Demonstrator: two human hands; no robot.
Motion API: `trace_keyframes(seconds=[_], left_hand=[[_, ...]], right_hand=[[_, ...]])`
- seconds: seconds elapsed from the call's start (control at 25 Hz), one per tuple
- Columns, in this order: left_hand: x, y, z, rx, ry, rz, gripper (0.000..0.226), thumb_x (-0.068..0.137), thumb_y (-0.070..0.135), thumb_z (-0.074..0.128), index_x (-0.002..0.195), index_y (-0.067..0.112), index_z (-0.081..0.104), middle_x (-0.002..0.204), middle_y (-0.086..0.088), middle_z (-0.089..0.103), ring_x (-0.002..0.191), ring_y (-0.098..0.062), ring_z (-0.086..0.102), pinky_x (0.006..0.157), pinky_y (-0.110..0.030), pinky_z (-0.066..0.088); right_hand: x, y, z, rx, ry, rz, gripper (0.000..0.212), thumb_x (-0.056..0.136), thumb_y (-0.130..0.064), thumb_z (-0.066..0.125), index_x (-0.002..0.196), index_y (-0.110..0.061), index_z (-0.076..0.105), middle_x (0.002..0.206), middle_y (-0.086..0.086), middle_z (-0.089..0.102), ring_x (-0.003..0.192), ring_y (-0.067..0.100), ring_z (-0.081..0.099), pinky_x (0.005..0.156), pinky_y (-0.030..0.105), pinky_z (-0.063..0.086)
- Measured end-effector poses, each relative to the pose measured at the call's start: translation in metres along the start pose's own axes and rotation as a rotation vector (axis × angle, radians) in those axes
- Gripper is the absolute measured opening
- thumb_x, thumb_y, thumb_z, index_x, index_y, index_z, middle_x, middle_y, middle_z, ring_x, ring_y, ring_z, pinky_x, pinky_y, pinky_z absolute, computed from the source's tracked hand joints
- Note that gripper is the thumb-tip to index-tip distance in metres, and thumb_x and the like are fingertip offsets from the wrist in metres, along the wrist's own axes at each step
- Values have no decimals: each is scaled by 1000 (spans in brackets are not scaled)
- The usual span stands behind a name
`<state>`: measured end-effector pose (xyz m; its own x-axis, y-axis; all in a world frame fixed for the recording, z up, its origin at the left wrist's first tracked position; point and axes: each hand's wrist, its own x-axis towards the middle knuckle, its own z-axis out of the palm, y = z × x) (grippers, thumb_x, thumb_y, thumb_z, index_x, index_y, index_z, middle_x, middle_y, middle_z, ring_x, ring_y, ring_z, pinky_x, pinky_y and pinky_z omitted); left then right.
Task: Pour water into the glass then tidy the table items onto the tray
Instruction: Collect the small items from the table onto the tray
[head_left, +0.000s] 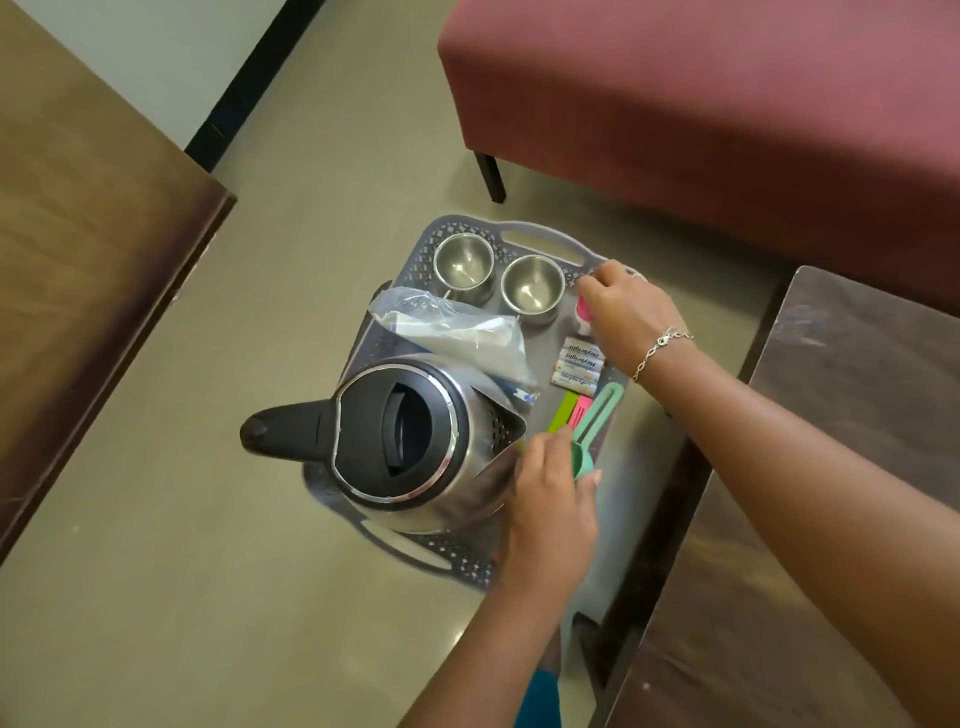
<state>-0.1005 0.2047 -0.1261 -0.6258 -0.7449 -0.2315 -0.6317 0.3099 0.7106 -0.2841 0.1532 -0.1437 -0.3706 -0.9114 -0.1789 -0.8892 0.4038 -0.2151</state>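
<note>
Left hand (550, 488) pinches green scoop (589, 431); kettle (405, 441) close on its left, tray (457, 558) edge just right. Right hand (631, 312) curled over pink thing (586, 314) at tray's far corner, grip unclear. Steel cups (532, 283) left of it. Open tan floor (260, 571), brown tables (831, 519), red seat (727, 104).

Beige floor (182, 597); maroon bench (727, 104); brown left table (78, 260), right table (831, 545); white wall (182, 62).

Left hand (551, 496) and right hand (635, 310) curled.

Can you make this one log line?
grey latticed plastic tray: loaded | shiny steel kettle: on tray | left hand: holds teal plastic scoop | right hand: curled at tray's far corner
</note>
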Motion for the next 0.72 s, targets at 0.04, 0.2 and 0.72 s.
trace_keyframes(seconds=[0.04,0.2,0.72], left_hand=[[1,-1,2,11,0,5,64,80,42,27,121,1,52,113,-16,54,103,-30,55,90,-35,45],[-2,-3,10,54,3,2,62,79,41,24,116,0,54,108,-16,56,98,-32,56,85,-37,49],[-4,20,9,-145,98,6,59,87,44,26,117,3,56,107,-13,60,102,-27,54,85,-29,38]], right_hand=[[2,-1,3,-30,-19,-1,24,80,7,49,102,0,49,110,21,48,89,39,54,61,37,39],[9,-3,8,-73,-29,1,28,78,11,49,105,2,50,111,23,48,97,39,51,68,42,44],[-105,5,-44,218,-8,-510,40,55,8,68,89,-14,72,86,5,72,74,26,69,51,38,57]])
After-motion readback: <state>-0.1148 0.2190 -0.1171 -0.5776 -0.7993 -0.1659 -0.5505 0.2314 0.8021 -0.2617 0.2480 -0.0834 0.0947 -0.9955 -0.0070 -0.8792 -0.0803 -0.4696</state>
